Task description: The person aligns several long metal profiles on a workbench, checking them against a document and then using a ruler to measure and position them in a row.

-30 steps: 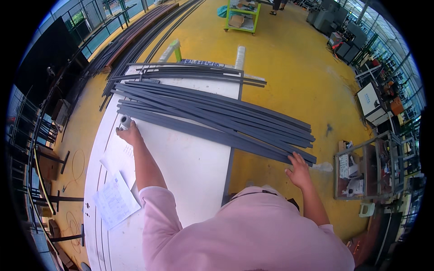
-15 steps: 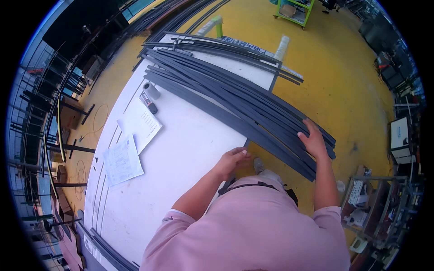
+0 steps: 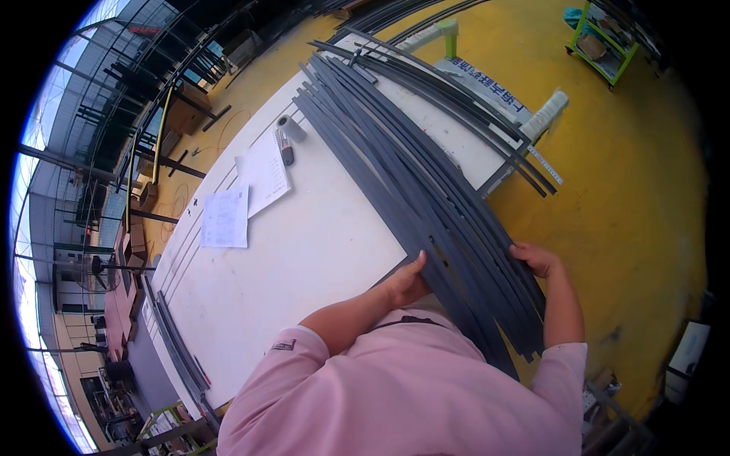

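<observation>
Strips [image 3: 437, 190]: dark grey, loose, some crossing; far part on the table [image 3: 304, 273], near ends out past its edge, over the floor [image 3: 631, 243].
Left hand [image 3: 407, 285]: at the left edge of the strips, thumb up, fingers hidden beneath; grip impossible to tell.
Right hand [image 3: 536, 260]: at the right edge, fingers bent against the outermost strips; firmness of hold likewise impossible to tell.
Risk, likeliest: single strips slipping from the middle of the bundle, owing to nothing visible binding them and contact seen at the outer edges only.
Risk, possible: near ends dropping to the floor, owing to the overhang.
Risk, possible: far ends swinging into the roll [image 3: 292, 129], close by, if turned leftward.
Changed since half a second ago: left hand, then apart from the strips, now in contact; right hand, then spread over the upper face, now at the outer side; view turned, strips running more steeply.
Unchanged: roll, black tool [image 3: 285, 148] and notebook [image 3: 266, 178] close together on the table.
</observation>
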The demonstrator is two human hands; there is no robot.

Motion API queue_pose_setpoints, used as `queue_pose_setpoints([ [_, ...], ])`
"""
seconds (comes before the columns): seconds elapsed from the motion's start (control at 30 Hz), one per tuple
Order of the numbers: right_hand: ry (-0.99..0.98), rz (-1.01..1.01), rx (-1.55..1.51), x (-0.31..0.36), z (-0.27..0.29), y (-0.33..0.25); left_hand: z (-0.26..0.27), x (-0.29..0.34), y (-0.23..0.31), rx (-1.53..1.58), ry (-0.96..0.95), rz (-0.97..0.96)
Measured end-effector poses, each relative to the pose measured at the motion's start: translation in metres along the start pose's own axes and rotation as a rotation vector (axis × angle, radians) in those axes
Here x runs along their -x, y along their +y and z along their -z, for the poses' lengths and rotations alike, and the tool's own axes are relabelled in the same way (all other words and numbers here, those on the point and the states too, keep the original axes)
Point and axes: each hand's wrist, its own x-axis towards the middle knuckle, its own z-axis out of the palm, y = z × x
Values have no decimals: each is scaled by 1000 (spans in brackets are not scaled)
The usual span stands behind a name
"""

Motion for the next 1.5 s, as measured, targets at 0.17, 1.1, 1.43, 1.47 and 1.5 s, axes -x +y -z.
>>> queue_pose_setpoints([
  [0.17, -137, 106, 18, 1, -45, -17, -9, -35, -10, 194, 39, -48],
  [1.1, 202, 334, 601, 76, -152, 17, -87, -53, -10, -64, 667, -48],
  [1.43, 319, 224, 482, 68, -154, 11, -34, -33, 0, -22, 268, 154],
  [1.47, 321, 229, 500, 70, -152, 13, -23, -32, 3, 48, 203, 97],
  [1.5, 321, 233, 525, 72, -150, 15, -14, -32, 5, 123, 135, 36],
])
